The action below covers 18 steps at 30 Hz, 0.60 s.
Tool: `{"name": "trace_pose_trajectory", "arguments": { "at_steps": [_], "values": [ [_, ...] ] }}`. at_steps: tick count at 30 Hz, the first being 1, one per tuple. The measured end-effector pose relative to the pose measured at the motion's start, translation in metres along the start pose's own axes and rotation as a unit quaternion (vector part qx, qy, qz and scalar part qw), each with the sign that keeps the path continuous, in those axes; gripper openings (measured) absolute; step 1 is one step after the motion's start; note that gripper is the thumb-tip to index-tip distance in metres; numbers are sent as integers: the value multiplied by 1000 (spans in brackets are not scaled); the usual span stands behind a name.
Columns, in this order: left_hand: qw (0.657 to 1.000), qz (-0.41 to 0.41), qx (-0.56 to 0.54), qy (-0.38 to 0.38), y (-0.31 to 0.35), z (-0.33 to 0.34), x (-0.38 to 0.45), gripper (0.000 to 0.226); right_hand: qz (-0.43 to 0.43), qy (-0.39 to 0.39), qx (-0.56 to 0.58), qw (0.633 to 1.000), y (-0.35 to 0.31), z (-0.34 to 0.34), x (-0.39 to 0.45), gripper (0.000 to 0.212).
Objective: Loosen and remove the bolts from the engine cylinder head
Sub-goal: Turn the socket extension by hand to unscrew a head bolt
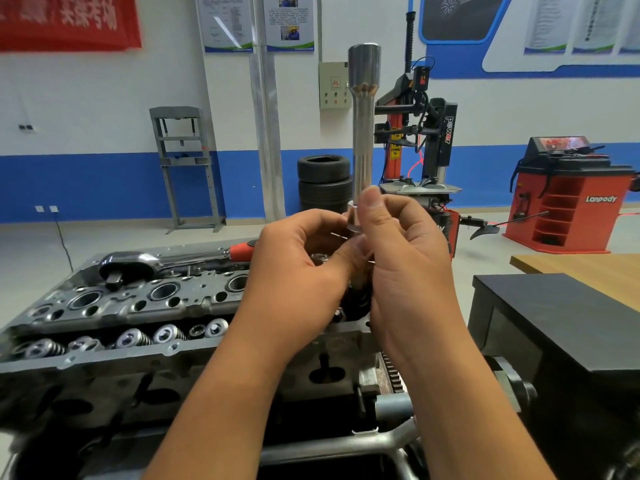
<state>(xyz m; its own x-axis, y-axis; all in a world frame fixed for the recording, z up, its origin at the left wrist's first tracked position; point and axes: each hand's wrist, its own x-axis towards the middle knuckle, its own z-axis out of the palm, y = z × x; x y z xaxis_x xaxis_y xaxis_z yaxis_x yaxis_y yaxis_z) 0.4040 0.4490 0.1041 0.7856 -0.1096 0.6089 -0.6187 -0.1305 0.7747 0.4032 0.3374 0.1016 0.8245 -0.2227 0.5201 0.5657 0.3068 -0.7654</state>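
Left hand [298, 268]: nearest to camera, fingers curled around lower end of long socket extension [363, 133], just below a shiny collar.
Right hand [398, 258]: thumb and fingers pinching same extension at collar height, touching left hand.
Long socket extension: held upright above right end of cylinder head [138, 306], wide end on top; lower end hidden behind fingers, so cannot tell if a bolt sits in it.
Cylinder head: lying on engine stand in front of hands, valve springs [131, 339] in a row on near side.
Ratchet [166, 261]: resting loose on far edge of cylinder head, red grip toward hands.
Risk of drop: probably a bolt or adapter slipping from fingers and falling into open bores of head; cause is small greasy part, grip hidden.
Risk of ratchet: likely sliding off if head is bumped; cause is unsecured placing on uneven casting.
Risk of tilt: extension top-heavy, could swing down on valve springs if pinch loosens.
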Motion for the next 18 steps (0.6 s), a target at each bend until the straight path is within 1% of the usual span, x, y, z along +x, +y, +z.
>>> {"name": "trace_pose_trajectory", "arguments": {
  "at_steps": [3, 7, 10, 12, 15, 18],
  "values": [
    [1000, 4, 9, 17, -2, -1, 0, 11, -13, -12, -5, 1000, -1, -1, -2, 39],
    [999, 1, -20, -31, 0, 0, -1, 21, 6, -38, 14, 999, -3, -2, -4, 34],
    [1000, 9, -11, -15, -1, 0, -1, 16, -1, -30, 1, 1000, -1, -1, -3, 35],
    [1000, 12, 1, 0, -2, 0, 0, 13, -4, -17, 4, 1000, 1, -1, -1, 28],
    [1000, 8, -2, 11, -3, -1, 0, 15, -15, -20, 6, 1000, 3, -2, -1, 24],
    [1000, 3, -25, -16, -1, -2, -1, 17, -14, -30, 4, 999, 4, -3, -2, 24]
  ]
}}
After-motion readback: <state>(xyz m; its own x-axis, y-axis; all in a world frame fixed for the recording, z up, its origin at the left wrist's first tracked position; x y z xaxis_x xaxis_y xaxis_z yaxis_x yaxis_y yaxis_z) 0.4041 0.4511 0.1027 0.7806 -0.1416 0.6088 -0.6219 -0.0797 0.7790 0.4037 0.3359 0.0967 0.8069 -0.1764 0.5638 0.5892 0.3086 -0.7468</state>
